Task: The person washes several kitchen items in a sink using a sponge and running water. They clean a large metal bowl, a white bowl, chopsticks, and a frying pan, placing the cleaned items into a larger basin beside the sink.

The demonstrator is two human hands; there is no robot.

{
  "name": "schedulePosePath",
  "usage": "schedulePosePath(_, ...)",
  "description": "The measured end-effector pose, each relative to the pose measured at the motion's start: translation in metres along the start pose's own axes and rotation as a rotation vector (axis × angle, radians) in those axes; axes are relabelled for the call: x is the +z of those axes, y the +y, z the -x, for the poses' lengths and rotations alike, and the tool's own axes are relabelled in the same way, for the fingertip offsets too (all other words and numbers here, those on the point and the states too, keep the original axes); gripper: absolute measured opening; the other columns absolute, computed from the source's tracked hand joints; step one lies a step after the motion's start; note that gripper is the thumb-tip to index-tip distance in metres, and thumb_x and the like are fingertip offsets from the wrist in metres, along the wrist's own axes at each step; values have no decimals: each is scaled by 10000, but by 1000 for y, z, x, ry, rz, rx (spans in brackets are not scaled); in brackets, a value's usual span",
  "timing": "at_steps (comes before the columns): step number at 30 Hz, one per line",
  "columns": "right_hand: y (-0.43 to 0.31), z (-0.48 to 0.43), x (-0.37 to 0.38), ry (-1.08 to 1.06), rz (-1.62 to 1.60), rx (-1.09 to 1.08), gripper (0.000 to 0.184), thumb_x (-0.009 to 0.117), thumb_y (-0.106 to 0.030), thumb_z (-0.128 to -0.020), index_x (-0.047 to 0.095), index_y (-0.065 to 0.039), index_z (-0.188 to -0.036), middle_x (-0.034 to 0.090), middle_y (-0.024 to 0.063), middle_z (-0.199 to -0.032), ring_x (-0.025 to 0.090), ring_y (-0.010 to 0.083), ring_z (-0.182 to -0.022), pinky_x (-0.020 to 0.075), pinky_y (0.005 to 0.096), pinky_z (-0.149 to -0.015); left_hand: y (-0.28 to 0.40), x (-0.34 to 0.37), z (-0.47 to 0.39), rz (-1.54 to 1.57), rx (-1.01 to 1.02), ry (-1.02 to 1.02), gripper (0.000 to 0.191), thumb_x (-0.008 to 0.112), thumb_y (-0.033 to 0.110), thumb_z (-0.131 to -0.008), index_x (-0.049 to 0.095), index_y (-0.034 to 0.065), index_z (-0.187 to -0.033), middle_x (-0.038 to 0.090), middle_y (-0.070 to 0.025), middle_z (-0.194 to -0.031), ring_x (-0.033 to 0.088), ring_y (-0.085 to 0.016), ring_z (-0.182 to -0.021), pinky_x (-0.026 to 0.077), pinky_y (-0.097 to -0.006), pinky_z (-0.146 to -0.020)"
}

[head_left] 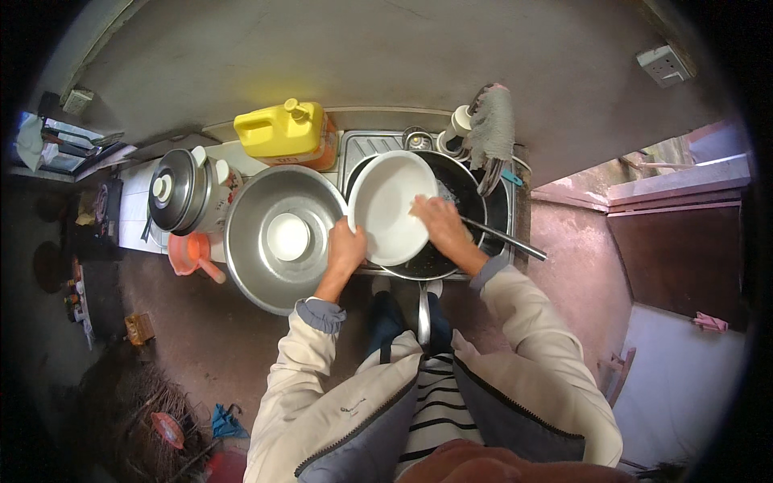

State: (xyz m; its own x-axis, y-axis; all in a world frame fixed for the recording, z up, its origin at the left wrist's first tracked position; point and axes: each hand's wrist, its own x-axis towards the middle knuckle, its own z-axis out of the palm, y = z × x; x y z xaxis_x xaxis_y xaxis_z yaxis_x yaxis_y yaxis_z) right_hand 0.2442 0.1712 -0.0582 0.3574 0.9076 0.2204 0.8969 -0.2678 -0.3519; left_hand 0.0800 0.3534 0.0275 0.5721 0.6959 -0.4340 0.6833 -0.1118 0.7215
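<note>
My left hand point(347, 249) grips the left rim of a white bowl point(392, 205), which is tilted over a dark wok point(465, 175) in the sink. The fingers of my right hand point(444, 224) rest at the bowl's right inner side; whether they hold a cloth is hidden. The wok's metal handle point(424, 320) points towards me. Beside the bowl, on the left, stands a large metal basin point(247, 265) with a small white bowl point(288, 236) inside. A dark rod-like handle point(513, 240) sticks out to the right of the wok.
A yellow plastic jug point(278, 133) stands by the wall, left of the steel drainboard point(368, 145). Lidded pots point(181, 190) and an orange dipper point(190, 253) are at the left. A grey cloth point(492, 130) hangs over a utensil holder point(454, 134) behind the wok.
</note>
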Motion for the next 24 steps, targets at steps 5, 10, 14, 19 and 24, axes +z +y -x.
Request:
schedulePosePath(5, 0, -19, -3, 227, -5, 143, 341, 566, -65, -840, 662, -98, -1165, 592, 76, -1317, 548, 283, -1074, 436, 410, -893, -1, -3, -1, -81, 144, 148, 210, 595, 49, -831, 621, -92, -986, 643, -331, -794, 651, -485, -776, 527, -526, -690)
schedulePosePath(10, -2, -26, -15, 380, -104, 281, 325, 586, -9, -828, 674, -71, -1136, 618, 96, -1233, 555, 313, -1051, 449, 408, -931, -5, -12, 1, -279, 305, 291, 242, 630, 40, -815, 593, -86, -1018, 636, -337, -793, 644, -495, -775, 519, -537, -679)
schedulePosePath(14, -21, -48, -30, 338, -227, 44, 332, 622, 11, -807, 670, -62, -1128, 630, 97, -1175, 554, 319, -1048, 461, 408, -932, 5, -13, 13, -255, 330, 283, 276, 622, 27, -814, 574, -83, -1062, 634, -338, -797, 642, -497, -785, 514, -543, -697)
schedulePosePath(19, -8, -63, -17, 140, -69, -52, 274, 564, -19, -810, 684, -46, -1056, 631, 81, -1161, 549, 297, -1015, 474, 416, -906, 18, -12, 21, -175, 369, 330, 315, 610, 9, -813, 566, -71, -1115, 633, -336, -797, 637, -502, -788, 512, -542, -702)
schedulePosePath(24, -22, -13, -28, -32, -276, -17, 272, 576, 12, -812, 705, -35, -1046, 656, 127, -1099, 567, 322, -993, 470, 410, -912, -25, -32, 23, -157, 458, 515, 351, 575, 15, -831, 543, -113, -1157, 650, -314, -755, 674, -453, -716, 536, -502, -596)
